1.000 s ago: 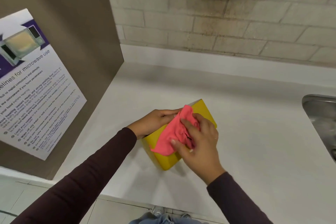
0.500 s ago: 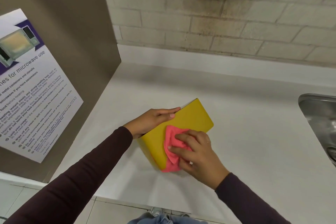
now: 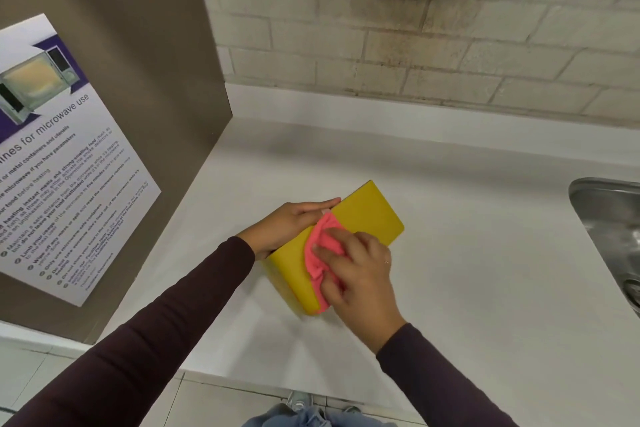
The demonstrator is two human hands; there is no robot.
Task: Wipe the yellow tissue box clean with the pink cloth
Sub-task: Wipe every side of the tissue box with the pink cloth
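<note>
Box (image 3: 367, 218) is standing on edge on the white tabletop (image 3: 467, 288), near the front edge, with its broad yellow face tilting up toward the camera. Cloth (image 3: 322, 242), pink and bunched, is lying against the middle of that face and is reaching down to the box's lower near corner. The right grip (image 3: 360, 279) is pressing the cloth onto the face, its fingers bending over the folds and pinching them; a thin ring is showing on one finger. The left grip (image 3: 291, 226) is holding the box by its upper left edge, fingers lying along that edge and closing on it, while the thumb is hiding behind the box. Dark sleeves (image 3: 173, 333) are covering both arms to the wrists. Well to the right, a steel sink (image 3: 609, 222) is sitting in the tabletop. To the left, a brown panel (image 3: 138, 45) is rising from the tabletop and carrying a poster (image 3: 62, 163) about microwave use. A pale brick wall (image 3: 433, 52) is running behind the tabletop.
</note>
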